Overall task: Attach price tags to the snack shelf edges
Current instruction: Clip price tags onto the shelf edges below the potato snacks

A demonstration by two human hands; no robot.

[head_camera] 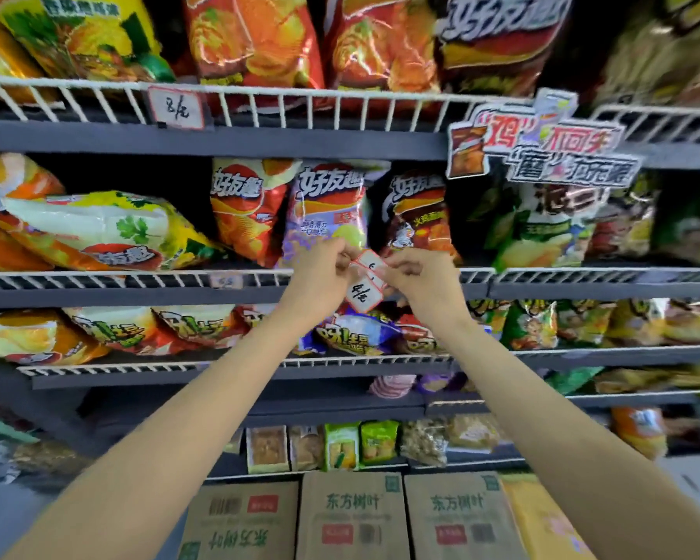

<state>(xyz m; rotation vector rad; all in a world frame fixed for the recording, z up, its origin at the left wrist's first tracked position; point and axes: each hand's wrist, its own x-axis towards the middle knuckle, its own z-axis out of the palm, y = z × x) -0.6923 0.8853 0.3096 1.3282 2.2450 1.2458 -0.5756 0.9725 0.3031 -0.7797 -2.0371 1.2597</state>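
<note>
Both my hands meet in front of the middle snack shelf's wire edge (138,278). My left hand (320,268) and my right hand (415,272) pinch a small bunch of white price tags with red borders (364,291); the lowest tag reads "4/包" and hangs down between my hands. One handwritten tag (176,107) is fixed on the top shelf's wire rail (300,107). A smaller, blurred tag (225,281) sits on the middle shelf's rail to the left of my hands.
Chip bags (328,212) fill the shelves behind the rails. A promotional cardboard sign (542,143) sticks out from the top shelf at the right. Lower shelves hold small snack packs (340,446), and cardboard boxes (352,515) stand on the floor below.
</note>
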